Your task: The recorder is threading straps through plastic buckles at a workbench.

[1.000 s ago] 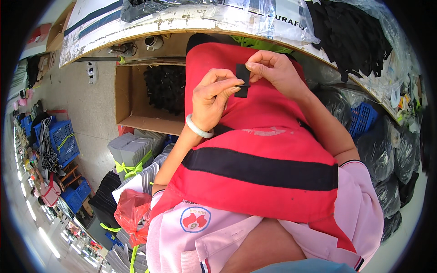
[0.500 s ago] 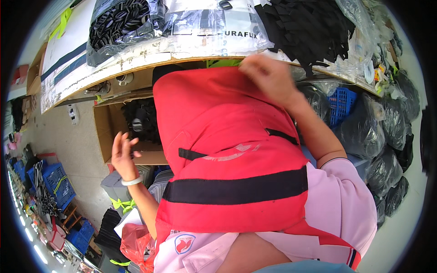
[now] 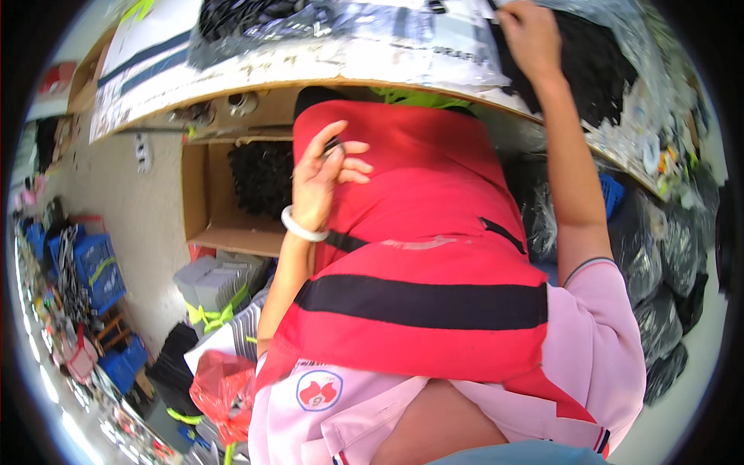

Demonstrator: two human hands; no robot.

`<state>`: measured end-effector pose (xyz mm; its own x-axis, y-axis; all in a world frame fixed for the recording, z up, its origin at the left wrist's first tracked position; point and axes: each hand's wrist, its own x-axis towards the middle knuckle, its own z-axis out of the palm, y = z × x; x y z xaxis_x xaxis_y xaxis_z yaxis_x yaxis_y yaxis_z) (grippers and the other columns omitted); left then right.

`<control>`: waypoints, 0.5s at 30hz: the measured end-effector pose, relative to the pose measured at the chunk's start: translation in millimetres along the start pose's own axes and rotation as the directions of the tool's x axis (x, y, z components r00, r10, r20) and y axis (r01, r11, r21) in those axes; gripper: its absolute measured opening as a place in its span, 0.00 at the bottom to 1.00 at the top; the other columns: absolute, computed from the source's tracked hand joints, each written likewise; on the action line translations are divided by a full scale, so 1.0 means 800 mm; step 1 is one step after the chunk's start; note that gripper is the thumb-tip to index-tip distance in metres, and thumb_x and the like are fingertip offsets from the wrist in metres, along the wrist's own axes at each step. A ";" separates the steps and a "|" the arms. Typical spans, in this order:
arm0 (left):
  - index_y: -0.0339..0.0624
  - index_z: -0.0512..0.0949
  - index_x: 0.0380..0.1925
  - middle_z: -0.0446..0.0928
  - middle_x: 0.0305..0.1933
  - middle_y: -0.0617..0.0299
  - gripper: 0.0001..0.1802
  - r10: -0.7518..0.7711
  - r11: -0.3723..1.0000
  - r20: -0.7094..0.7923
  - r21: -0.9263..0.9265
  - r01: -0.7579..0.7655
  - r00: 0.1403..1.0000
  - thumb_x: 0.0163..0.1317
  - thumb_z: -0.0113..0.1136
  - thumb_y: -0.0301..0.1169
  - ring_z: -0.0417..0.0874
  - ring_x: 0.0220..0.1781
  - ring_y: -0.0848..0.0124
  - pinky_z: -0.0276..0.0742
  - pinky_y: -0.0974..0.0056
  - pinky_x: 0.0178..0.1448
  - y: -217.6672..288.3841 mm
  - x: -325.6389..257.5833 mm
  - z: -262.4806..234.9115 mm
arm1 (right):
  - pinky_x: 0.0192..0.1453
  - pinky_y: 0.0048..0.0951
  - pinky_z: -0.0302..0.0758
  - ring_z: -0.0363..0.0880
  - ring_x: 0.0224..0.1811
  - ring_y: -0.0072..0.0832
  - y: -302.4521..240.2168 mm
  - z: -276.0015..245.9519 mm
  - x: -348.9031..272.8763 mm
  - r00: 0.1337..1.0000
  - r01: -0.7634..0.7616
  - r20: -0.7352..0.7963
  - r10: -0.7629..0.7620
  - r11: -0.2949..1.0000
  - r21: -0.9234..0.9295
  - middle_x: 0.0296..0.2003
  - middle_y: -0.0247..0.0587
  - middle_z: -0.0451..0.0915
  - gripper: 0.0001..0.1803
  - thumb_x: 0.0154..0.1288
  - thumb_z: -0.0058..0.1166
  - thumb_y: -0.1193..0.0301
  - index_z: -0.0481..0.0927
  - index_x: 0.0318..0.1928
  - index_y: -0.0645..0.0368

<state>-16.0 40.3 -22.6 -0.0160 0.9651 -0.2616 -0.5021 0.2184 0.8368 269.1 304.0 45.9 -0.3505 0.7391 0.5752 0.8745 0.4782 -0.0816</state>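
My left hand (image 3: 316, 182), with a white bangle at its wrist, is over my red apron (image 3: 418, 186). Between its thumb and forefinger sits a small black buckle (image 3: 332, 145), partly hidden; its other fingers reach out to the right. Farther off, my right hand (image 3: 532, 39) is at the left side of a pile of black strap pieces (image 3: 593, 70) on the table. Its fingers are closed round the end of a black strap piece (image 3: 491, 5), most of which the hand and frame edge hide.
A clear bag of black buckles (image 3: 256, 23) lies on the white worktable (image 3: 147, 97). Under the table's edge stands an open cardboard box (image 3: 198, 186) with black pieces inside. Black plastic bags (image 3: 651, 256) are heaped at the right, and a red bag (image 3: 221, 387) at the lower left.
My left hand has moved right, from beside the cardboard box to over the apron. My right hand has gone from above the apron up to the strap pile. A blurred grey piece over the box is gone.
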 end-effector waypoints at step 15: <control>0.33 0.77 0.38 0.79 0.27 0.59 0.04 -0.044 0.982 -0.101 0.176 0.061 0.994 0.63 0.58 0.20 0.78 0.23 0.77 0.73 0.74 0.26 -0.003 -0.002 0.004 | 0.34 0.21 0.70 0.71 0.28 0.14 -0.217 -0.008 -0.128 0.574 -0.636 0.740 -0.350 0.379 0.673 0.26 0.32 0.79 0.09 0.66 0.56 0.70 0.79 0.41 0.64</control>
<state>-12.3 39.1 -22.5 -0.0809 0.9351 -0.3452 -0.3419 0.2992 0.8908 155.4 142.2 5.9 -0.7555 0.6083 -0.2434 0.3284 0.0301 -0.9441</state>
